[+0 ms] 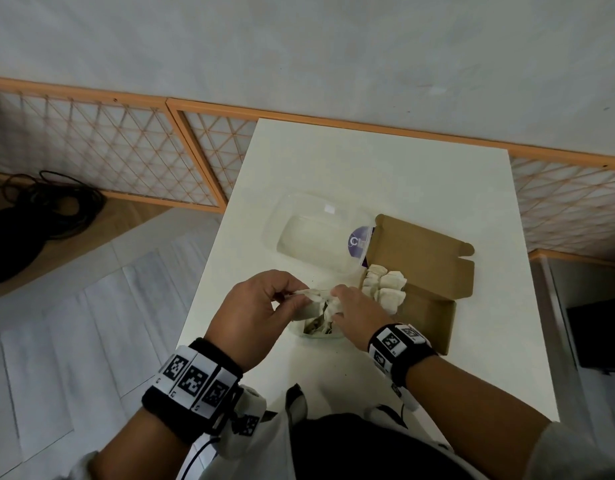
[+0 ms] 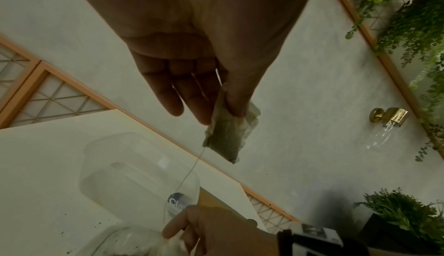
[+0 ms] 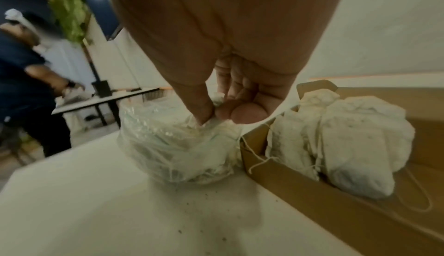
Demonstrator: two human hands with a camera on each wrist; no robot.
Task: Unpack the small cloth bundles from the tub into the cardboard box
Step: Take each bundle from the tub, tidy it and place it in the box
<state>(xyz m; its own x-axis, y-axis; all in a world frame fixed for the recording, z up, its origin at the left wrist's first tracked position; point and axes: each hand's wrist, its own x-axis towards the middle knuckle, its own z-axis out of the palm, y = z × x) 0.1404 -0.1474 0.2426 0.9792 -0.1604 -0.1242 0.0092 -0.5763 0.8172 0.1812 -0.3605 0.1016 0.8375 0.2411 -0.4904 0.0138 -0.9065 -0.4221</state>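
Observation:
A small clear round tub (image 1: pixel 316 333) (image 3: pixel 175 146) stuffed with white cloth bundles stands on the table's near middle. My left hand (image 1: pixel 292 295) (image 2: pixel 224 112) pinches one small cloth bundle (image 1: pixel 311 293) (image 2: pixel 228 136) between thumb and fingers, lifted just above the tub. A thin thread hangs from it toward my right hand (image 2: pixel 192 228). My right hand (image 1: pixel 337 297) (image 3: pixel 216 116) pinches cloth at the top of the tub's contents. The open cardboard box (image 1: pixel 427 271) (image 3: pixel 324 209) lies just right of the tub, with several bundles (image 1: pixel 385 285) (image 3: pixel 348 146) in its near-left end.
A large clear plastic container (image 1: pixel 313 233) (image 2: pixel 134 174) with a purple label lies behind the tub, touching the box's flap. The white table (image 1: pixel 403 174) ends close on the left and right. Dark crumbs dot the tabletop. Another person (image 3: pixel 26 81) stands at a far table.

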